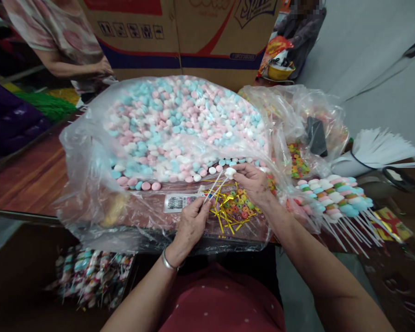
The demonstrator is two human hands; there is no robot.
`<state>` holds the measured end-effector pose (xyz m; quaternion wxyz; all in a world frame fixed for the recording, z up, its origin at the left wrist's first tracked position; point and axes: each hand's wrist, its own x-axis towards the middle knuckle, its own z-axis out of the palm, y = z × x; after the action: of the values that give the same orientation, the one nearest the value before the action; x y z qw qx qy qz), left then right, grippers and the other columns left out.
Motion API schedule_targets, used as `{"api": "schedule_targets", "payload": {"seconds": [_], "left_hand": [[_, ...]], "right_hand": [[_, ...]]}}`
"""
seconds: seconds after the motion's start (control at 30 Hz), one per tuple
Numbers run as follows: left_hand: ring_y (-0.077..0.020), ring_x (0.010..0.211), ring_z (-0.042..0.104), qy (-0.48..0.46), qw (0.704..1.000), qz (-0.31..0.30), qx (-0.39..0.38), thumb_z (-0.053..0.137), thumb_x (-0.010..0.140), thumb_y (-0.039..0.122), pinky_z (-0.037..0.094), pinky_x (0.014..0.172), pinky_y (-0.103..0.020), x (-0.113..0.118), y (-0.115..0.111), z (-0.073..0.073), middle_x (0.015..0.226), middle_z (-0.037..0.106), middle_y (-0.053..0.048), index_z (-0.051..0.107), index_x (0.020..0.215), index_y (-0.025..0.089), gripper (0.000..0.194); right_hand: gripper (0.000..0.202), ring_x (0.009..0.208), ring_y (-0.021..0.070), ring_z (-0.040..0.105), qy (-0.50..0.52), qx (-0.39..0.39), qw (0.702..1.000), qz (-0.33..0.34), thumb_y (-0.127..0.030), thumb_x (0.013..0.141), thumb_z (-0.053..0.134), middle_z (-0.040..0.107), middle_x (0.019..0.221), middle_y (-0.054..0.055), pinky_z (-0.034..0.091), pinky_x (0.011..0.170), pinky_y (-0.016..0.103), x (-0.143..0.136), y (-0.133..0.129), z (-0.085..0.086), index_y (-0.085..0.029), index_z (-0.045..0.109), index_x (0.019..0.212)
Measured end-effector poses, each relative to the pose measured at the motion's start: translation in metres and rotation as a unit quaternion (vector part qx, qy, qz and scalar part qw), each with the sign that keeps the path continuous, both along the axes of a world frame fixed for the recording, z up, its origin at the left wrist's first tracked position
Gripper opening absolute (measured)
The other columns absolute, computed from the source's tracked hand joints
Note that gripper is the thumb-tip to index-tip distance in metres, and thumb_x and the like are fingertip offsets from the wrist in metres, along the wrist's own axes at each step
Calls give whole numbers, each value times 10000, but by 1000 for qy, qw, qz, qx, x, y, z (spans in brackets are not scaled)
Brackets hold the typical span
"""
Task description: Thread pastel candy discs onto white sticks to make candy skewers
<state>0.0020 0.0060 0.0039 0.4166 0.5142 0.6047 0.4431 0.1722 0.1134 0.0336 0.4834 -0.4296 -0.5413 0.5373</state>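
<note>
My left hand point(192, 220) is closed on the lower ends of thin white sticks point(214, 188) that slant up to the right. At their upper end, my right hand point(251, 183) pinches a white candy point(230, 173); whether a stick pierces it is hard to tell. Just beyond my hands lies a big clear bag of pink, blue and white candies point(180, 124), with a few loose along its near edge. Gold twist ties point(224, 216) and small coloured ring candies point(242, 205) lie between my forearms. A white printed label point(180, 203) shows left of them.
Finished candy skewers point(335, 196) lie at the right, beside a container of white sticks point(352, 161). More wrapped skewers point(93, 272) fill a box at lower left. A large cardboard box point(180, 41) stands behind the bag. Two people are beyond the table.
</note>
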Motion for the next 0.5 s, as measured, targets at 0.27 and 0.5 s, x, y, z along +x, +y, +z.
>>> {"api": "schedule_targets", "payload": {"seconds": [0.27,0.5], "left_hand": [[-120,558,418,-14,1000,-4,6,508,894,396,323,556,-240,0,-1,0,571,451,45,636,777,182,276],[-127,567,436,4,1000,-17,9,473,908,380,333,562,-242,0,-1,-3,589,471,39,659,853,187,273]], "right_hand": [[244,869,161,688,-163,184,969,-2,-319,822,616,753,980,17,549,828,322,4,-4,-12,-229,724,1021],[280,952,176,702,-216,227,949,-21,-290,865,550,757,1058,30,552,908,336,1,-13,-15,-221,725,1072]]}}
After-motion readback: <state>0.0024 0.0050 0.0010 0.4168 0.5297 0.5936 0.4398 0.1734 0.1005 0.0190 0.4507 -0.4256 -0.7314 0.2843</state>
